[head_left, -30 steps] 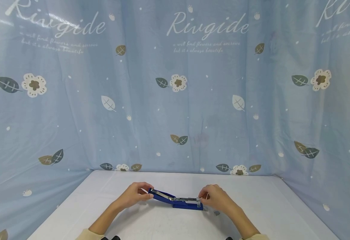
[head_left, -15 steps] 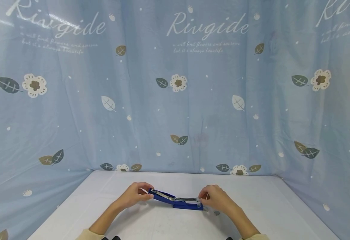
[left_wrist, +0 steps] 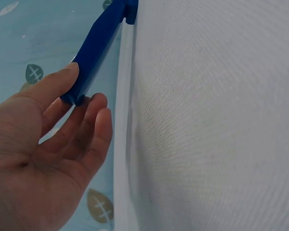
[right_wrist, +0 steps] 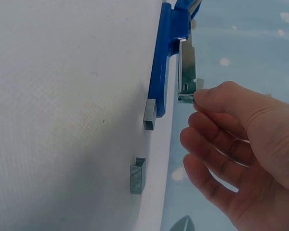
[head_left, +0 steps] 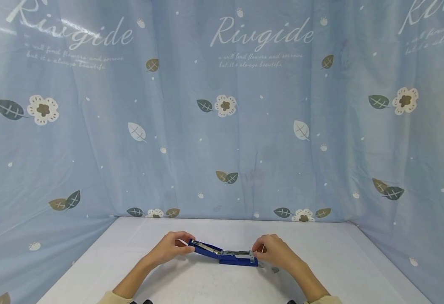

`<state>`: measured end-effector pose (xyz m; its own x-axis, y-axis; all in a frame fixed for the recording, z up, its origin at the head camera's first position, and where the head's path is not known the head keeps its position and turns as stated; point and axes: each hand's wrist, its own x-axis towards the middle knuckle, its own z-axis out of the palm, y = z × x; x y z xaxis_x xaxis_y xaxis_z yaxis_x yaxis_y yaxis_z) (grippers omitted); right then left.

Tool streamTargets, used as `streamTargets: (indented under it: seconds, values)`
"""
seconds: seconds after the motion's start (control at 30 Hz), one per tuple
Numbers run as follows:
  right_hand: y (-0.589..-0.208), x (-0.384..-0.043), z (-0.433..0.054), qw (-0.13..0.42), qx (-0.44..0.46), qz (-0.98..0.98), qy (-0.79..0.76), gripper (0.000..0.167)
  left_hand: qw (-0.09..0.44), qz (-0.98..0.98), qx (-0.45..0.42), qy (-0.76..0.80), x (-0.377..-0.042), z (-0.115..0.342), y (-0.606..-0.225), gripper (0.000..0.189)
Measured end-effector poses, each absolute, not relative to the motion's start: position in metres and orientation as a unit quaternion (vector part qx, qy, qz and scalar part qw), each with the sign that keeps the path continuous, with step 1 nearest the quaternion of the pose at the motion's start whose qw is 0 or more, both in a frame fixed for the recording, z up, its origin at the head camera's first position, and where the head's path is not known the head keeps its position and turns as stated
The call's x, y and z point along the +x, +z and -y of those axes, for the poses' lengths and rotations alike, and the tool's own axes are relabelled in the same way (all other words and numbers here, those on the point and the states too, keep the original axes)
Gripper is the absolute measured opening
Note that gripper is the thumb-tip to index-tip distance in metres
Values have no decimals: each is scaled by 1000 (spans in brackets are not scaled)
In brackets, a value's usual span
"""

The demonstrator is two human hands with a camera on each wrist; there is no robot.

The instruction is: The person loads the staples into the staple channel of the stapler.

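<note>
A blue stapler [head_left: 238, 261] stands on the table, its upper arm [left_wrist: 94, 50] folded back to the left. My left hand [head_left: 170, 247] grips the free end of that arm between thumb and fingers. At the right end of the stapler's metal magazine [right_wrist: 187, 65], my right hand [head_left: 273, 250] pinches with thumb and forefinger. A small grey bit shows by the right thumb; whether it is a staple strip I cannot tell. One staple strip [right_wrist: 149, 114] lies against the base's end, and a second staple strip [right_wrist: 137, 176] lies apart, nearer the right forearm.
The white table [head_left: 206, 287] carries the stapler and the staple strips. A blue patterned curtain [head_left: 191, 147] hangs behind it and along both sides.
</note>
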<state>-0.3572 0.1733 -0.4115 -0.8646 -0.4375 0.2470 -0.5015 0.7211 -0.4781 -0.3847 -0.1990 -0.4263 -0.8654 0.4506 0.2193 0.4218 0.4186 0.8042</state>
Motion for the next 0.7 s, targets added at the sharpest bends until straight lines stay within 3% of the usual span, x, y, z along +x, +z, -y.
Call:
streamTargets:
  seconds: [0.7]
  values:
    - [-412, -359, -174, 52, 255, 925, 276, 3, 14, -840, 265, 474, -386, 200, -427, 36]
